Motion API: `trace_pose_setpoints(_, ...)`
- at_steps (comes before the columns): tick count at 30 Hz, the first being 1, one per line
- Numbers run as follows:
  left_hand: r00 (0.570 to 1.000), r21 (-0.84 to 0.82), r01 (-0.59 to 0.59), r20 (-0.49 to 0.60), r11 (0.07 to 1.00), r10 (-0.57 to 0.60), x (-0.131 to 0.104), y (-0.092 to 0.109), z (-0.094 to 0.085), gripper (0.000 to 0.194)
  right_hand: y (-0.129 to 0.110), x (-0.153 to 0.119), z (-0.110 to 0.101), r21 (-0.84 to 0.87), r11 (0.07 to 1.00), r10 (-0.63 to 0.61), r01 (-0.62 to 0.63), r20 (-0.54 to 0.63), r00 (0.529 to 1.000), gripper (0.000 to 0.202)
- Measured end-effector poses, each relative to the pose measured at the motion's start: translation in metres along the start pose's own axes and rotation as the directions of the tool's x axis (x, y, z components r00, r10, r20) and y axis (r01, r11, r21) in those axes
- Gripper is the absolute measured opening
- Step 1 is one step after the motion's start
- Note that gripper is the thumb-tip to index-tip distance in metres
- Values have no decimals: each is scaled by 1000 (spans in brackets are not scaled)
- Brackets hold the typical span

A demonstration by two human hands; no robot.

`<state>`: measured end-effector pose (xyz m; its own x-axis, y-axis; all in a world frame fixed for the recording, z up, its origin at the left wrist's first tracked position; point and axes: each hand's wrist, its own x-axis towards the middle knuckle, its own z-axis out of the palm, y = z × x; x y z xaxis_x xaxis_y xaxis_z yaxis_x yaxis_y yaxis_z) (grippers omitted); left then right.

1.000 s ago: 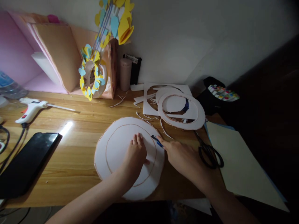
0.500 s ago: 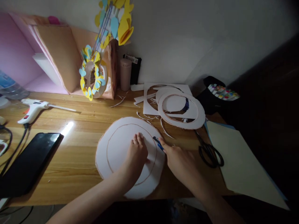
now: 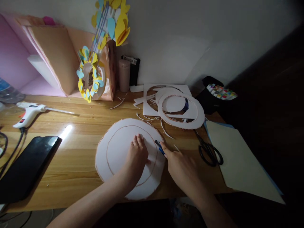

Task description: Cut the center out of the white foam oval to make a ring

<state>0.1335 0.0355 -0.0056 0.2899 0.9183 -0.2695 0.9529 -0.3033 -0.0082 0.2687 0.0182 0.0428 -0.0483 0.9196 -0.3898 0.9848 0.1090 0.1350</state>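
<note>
A white foam-board disc (image 3: 118, 148) with a brown ring drawn inside its edge lies at the table's front. My left hand (image 3: 138, 150) presses down on the disc, its fingers stretched out over the surface. In my right hand (image 3: 178, 161) is a blue and black utility knife (image 3: 161, 148). The knife's tip is on the disc's right side, between the drawn ring and the outer edge. Part of the knife's handle is hidden by my fingers. Thin cut strips (image 3: 166, 129) lie just beyond the disc.
Behind the disc lie a cut-out white ring (image 3: 199, 110) and a square board (image 3: 148, 109). Black scissors (image 3: 210, 153) and pale sheets (image 3: 242, 161) are to the right. At left are a phone (image 3: 29, 167) and glue gun (image 3: 29, 114); a paper-petal decoration (image 3: 89, 79) stands behind.
The whole view has shifted slightly, so things appear a little further left. My left hand stays on the disc, and the knife stays at almost the same spot on its right side.
</note>
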Motion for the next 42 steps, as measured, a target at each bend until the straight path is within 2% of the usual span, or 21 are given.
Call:
trace_pose_setpoints(4, 1000, 0, 9, 14, 1000, -9, 1, 0, -3, 92, 0, -8, 4, 45, 998, 39, -41, 48, 998, 59)
trace_pose_setpoints(8, 1000, 6, 10, 19, 1000, -10, 2, -1, -5, 89, 7, -7, 11, 74, 997, 17, -18, 16, 1000, 59)
trace_pose_setpoints(12, 997, 71, 77, -14, 994, -76, -7, 8, 3, 84, 22, 12, 6, 40, 987, -152, 154, -58, 987, 56)
trace_pose_setpoints(15, 980, 210, 194, -89, 958, -179, -15, 19, 14, 76, 30, 33, -4, 38, 938, -336, 344, -127, 933, 53)
trace_pose_setpoints(18, 967, 270, 255, -83, 928, -242, -15, 25, 17, 77, 31, 47, -11, 41, 902, -419, 430, -159, 894, 52)
trace_pose_setpoints(22, 965, 235, 247, 29, 940, -261, -8, 25, 8, 81, 26, 47, -9, 54, 916, -387, 398, -153, 909, 53)
trace_pose_setpoints(24, 962, 237, 249, 50, 939, -267, -6, 24, 4, 79, 23, 41, -7, 34, 927, -365, 372, -136, 921, 57)
trace_pose_setpoints(29, 962, 219, 253, 50, 942, -270, -6, 24, 1, 77, 23, 24, -4, -64, 950, -310, 305, -80, 948, 63)
trace_pose_setpoints(34, 954, 88, 294, 30, 952, -297, -7, 24, 1, 75, 20, 16, 6, -158, 951, -284, 266, -100, 954, 62)
trace_pose_setpoints(37, 951, 49, 305, 27, 951, -307, -7, 24, 2, 75, 17, 15, 9, -151, 957, -266, 249, -109, 958, 62)
trace_pose_setpoints(42, 952, 79, 301, 41, 950, -305, -6, 24, 5, 71, 17, 9, 6, -112, 968, -236, 226, -83, 968, 66)
